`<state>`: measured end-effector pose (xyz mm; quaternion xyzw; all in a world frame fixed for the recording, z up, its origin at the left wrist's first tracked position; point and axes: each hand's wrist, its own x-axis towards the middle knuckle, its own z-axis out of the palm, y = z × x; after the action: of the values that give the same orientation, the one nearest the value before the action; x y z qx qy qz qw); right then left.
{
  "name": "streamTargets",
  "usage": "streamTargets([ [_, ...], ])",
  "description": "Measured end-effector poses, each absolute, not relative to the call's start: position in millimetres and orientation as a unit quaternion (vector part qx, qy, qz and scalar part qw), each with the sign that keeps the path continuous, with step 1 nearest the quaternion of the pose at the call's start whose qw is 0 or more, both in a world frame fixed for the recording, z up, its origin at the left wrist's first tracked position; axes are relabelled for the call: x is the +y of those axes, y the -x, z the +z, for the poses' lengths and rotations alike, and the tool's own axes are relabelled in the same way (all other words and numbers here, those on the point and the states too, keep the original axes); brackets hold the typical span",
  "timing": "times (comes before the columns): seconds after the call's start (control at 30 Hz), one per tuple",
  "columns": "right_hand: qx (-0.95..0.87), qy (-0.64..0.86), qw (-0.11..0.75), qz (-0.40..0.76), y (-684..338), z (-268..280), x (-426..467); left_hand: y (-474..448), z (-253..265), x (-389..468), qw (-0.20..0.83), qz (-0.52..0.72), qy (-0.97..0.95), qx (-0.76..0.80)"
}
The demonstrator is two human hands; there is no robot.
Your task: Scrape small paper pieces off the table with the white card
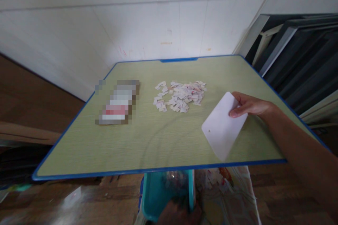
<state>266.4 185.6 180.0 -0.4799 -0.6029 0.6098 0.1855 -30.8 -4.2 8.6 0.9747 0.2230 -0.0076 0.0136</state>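
Observation:
My right hand [249, 105] grips one corner of a thin white sheet [221, 126] between thumb and fingers. The sheet has rounded corners and a small hole, and hangs tilted over the right part of the green table [126, 144]. Left of it, small paper pieces [185, 95] lie in a loose pile on the tabletop. My left hand [175, 212] is low at the bottom edge, by the near part of a teal basin [155, 190]; it is dark and blurred, so its fingers do not show clearly. Something shiny and see-through [175, 179] lies inside the basin.
A pixelated flat item [116, 103] lies on the table's left side. The table has a blue rim [179, 59] and stands against a white wall [158, 24]. Dark panels [301, 49] lean at right. Under the table, a patterned cloth [224, 200] bears paper scraps [213, 175].

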Motion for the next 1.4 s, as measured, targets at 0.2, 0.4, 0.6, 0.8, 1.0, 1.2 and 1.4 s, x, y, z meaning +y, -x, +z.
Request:
streamTargets([
  [0.2,-0.586,0.482,0.280,0.588,-260,176,188,30,11,-3,0.023,0.002,-0.973,0.228],
  [0.4,-0.519,0.552,0.490,0.432,-255,164,201,30,10,-4,0.038,-0.001,-0.972,0.231],
  [0.6,-0.547,0.556,0.470,0.413,-254,159,203,28,9,-3,0.006,0.007,-0.972,0.236],
  [0.8,-0.518,0.549,0.510,0.413,-260,167,200,29,7,-4,0.007,0.012,-0.973,0.231],
  [1.0,-0.530,0.575,0.431,0.451,-268,173,198,29,9,-3,0.017,0.008,-0.971,0.239],
  [1.2,-0.510,0.559,0.445,0.480,-271,176,195,29,12,-1,0.017,0.005,-0.971,0.240],
  [1.4,-0.534,0.565,0.399,0.487,-274,173,198,29,7,-6,0.018,0.040,-0.967,0.250],
])
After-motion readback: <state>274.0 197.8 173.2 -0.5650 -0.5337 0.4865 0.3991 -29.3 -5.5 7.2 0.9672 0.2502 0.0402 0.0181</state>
